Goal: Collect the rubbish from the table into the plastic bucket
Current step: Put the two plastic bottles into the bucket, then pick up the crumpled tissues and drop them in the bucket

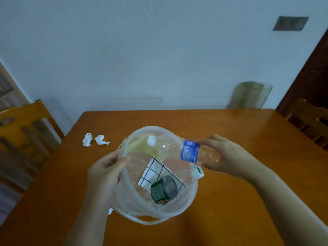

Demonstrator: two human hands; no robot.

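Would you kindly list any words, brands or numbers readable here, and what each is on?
None can be read.
Bottle blue label: white print, too blurred.
Green can in the bucket: pattern only, no legible text.
White and green cap: mark unreadable.

Mouth of translucent white plastic bucket partly blocked: clear plastic bottle with blue label lies across far right rim, held by right hand; left hand grips left rim, thumb inside. Inside, green cylindrical can, black-grid white card, second clear bottle with white-green cap and yellowish wrapper crowd the floor; small gap open at centre-left. Orange wooden table bare on right side and far edge, free passage there. Two crumpled white tissues sit far left, apart from bucket, open approach from above. Wooden chairs flank both table sides.
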